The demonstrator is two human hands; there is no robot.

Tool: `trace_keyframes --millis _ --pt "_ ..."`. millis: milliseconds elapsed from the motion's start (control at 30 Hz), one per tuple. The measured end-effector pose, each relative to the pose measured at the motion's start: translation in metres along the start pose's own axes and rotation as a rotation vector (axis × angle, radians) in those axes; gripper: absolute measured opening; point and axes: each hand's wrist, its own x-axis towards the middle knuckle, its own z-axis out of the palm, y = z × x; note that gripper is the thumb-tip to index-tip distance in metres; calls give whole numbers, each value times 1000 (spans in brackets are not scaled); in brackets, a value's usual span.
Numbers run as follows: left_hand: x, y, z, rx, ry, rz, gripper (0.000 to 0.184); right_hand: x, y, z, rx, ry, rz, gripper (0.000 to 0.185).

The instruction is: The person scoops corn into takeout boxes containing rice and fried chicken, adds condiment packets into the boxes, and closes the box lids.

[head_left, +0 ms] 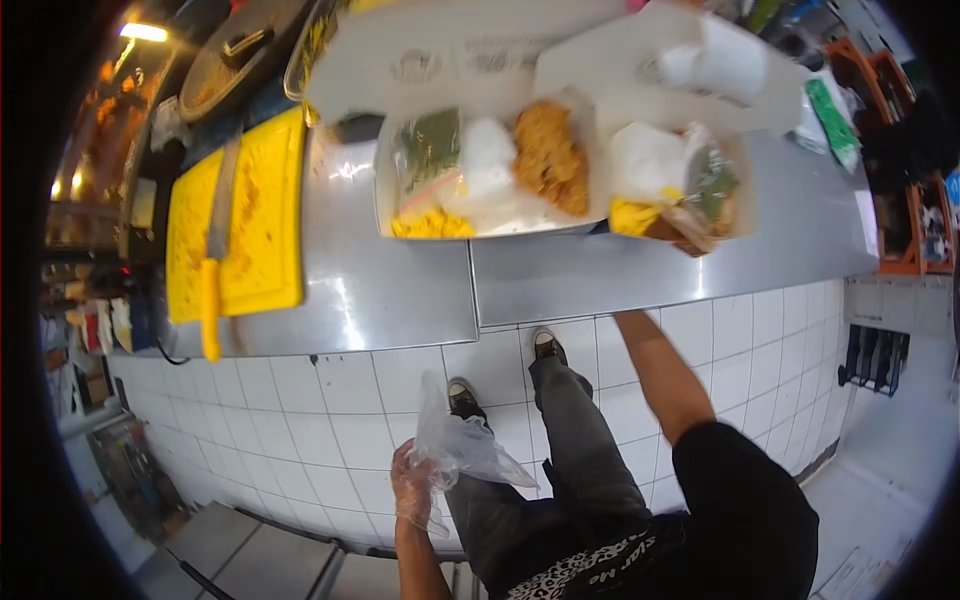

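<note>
My left hand (411, 484), in a thin clear glove, is closed on a crumpled clear plastic bag (462, 447) low in front of my legs. My right forearm (662, 372) reaches under the counter's front edge, which hides the hand. Above it on the steel counter (560, 275) stand two open paper meal boxes. In the left box (520, 232) are a fried chicken piece (552, 157), a white wrapped lump (487, 157), a green packet (429, 146) and yellow pieces (432, 224). The right box (741, 205) holds another white lump (648, 160), yellow food and a wrapped packet.
A knife (214, 265) with a yellow handle lies across a stained yellow cutting board (268, 215), its handle past the counter edge. A round pan (245, 55) sits behind. A green-and-white packet (832, 120) lies at the right end, near orange shelving (893, 160).
</note>
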Motion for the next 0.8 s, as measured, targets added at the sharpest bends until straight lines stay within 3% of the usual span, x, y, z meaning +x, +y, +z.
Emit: trace_keyframes --millis 67,267,400,567,667,800 --pt "16 -19 18 -79 44 53 60 44 27 35 -171 -361 168 23" --pt "55 -72 56 -359 54 182 63 94 79 123 -375 -614 229 22" --pt "59 -99 61 -393 103 231 63 91 87 117 -378 -650 221 21" --pt "56 -89 63 -340 67 216 64 61 52 28 -285 -655 191 20" --pt "57 -95 52 -250 -14 152 66 53 48 -4 -209 -632 264 19" --pt "57 -80 52 -232 -164 200 60 63 56 11 -108 -572 449 19"
